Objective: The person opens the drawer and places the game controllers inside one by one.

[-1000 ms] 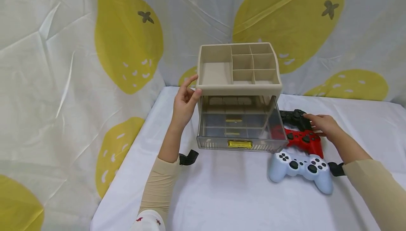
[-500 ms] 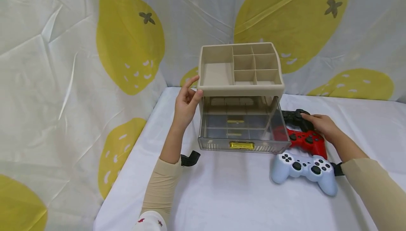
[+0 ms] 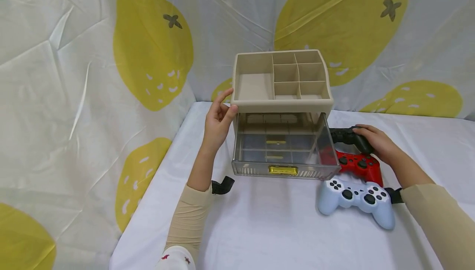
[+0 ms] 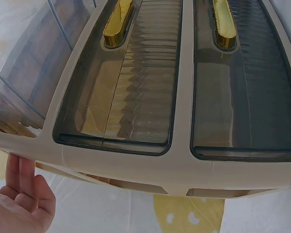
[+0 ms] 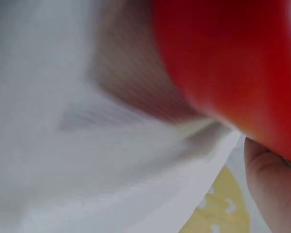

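A beige desk organizer (image 3: 285, 105) has divided compartments on top and a large clear drawer (image 3: 256, 169) with a gold handle, pulled out at the front. My left hand (image 3: 218, 121) touches its left upper corner, thumb at the front rim and index finger along the side. In the left wrist view, that hand (image 4: 24, 199) is at the organizer's edge. To the right, my right hand (image 3: 376, 140) grips the right end of a black game controller (image 3: 349, 136), which is tilted. A red game controller (image 3: 360, 165) and a light blue one (image 3: 356, 200) lie in front of it.
Two smaller closed drawers with gold handles (image 4: 225, 24) show in the left wrist view. A white cloth covers the table (image 3: 274, 224). Behind it hangs a curtain (image 3: 230, 22) with yellow lemons. The open drawer juts forward over the table, close beside the controllers.
My right hand has closed further over the black controller and tipped its right end up. The left hand keeps its place on the organizer. The whole head view shifted slightly.
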The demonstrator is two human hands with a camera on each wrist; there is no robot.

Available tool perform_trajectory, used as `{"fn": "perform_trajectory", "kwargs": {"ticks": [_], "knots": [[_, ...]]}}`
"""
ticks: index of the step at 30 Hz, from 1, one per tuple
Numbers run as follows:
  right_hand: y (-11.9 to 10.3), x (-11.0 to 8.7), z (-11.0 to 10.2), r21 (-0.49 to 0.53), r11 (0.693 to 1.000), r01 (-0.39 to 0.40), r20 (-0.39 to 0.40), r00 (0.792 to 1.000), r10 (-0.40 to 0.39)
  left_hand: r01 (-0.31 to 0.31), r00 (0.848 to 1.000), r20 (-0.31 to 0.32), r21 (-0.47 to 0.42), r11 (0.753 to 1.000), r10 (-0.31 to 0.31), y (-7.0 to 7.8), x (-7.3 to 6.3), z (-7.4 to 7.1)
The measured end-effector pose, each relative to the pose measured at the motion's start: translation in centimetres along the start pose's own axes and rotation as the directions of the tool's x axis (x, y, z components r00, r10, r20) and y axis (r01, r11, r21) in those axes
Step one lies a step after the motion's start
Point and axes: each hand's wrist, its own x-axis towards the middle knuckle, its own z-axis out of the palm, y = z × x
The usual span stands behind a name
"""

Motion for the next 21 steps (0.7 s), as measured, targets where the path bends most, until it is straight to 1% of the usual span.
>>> {"fn": "perform_trajectory", "kwargs": {"ticks": [1, 3, 6, 8, 11, 14, 21], "knots": [[-0.1, 0.0, 0.0, -0.004, 1.000, 0.014, 0.004, 1.000, -0.014, 0.001, 1.000, 0.001, 0.000, 1.000, -0.001, 0.0, 0.0, 0.0], [-0.4, -0.1, 0.1, -0.029, 0.999, 0.032, -0.016, 0.999, -0.033, 0.003, 1.000, 0.001, -0.002, 1.000, -0.003, 0.0, 0.0, 0.0], [-0.7, -0.3, 0.1, -0.058, 0.997, 0.043, -0.078, 0.996, -0.047, 0.006, 1.000, 0.000, -0.007, 1.000, -0.006, -0.1, 0.1, 0.1], [-0.7, -0.4, 0.0, -0.066, 0.997, 0.035, -0.127, 0.991, -0.044, 0.006, 1.000, 0.000, -0.011, 1.000, -0.006, -0.1, 0.1, 0.1], [-0.6, -0.5, -0.1, -0.053, 0.998, 0.024, -0.182, 0.983, -0.033, 0.005, 1.000, 0.001, -0.015, 1.000, -0.004, -0.1, 0.1, 0.2], [-0.3, -0.7, -0.1, -0.019, 1.000, 0.021, -0.225, 0.974, -0.025, 0.001, 1.000, 0.001, -0.017, 1.000, -0.001, -0.1, 0.1, 0.2], [-0.1, -1.2, -0.3, 0.047, 0.998, 0.049, -0.319, 0.947, -0.031, 0.002, 1.000, -0.002, -0.012, 1.000, -0.002, -0.3, 0.1, 0.0]]}}
